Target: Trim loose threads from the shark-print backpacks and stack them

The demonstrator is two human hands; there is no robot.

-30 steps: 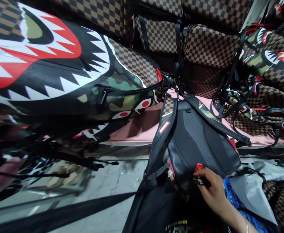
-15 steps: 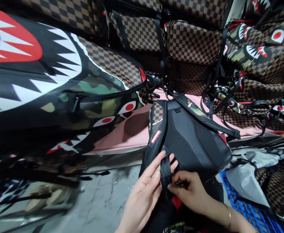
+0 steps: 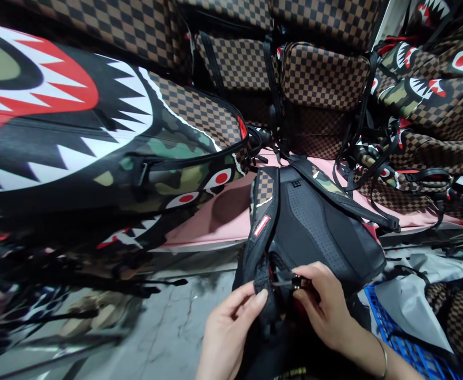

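Observation:
A black backpack (image 3: 326,227) with a padded back panel lies in front of me, its shoulder straps facing up. Between thumb and fingers, my left hand (image 3: 235,319) pinches the lower part of its left shoulder strap (image 3: 263,287). My right hand (image 3: 326,306) is closed around small thread snips (image 3: 285,281), whose metal blades point left at the strap close to my left fingertips. Whether the blades touch the strap I cannot tell. A bracelet circles the right wrist.
The backpack rests partly on a pink-covered table (image 3: 227,211). Checkered bags (image 3: 326,74) stack up behind it, with more at the right. A large shark-print bag (image 3: 116,121) fills the left. At lower right stands a blue crate (image 3: 393,322) with grey-white material (image 3: 411,301) over it.
My left hand has gone from lying open behind a strap to pinching the shoulder strap. The snips in my right hand have come into sight, blades turned to the strap.

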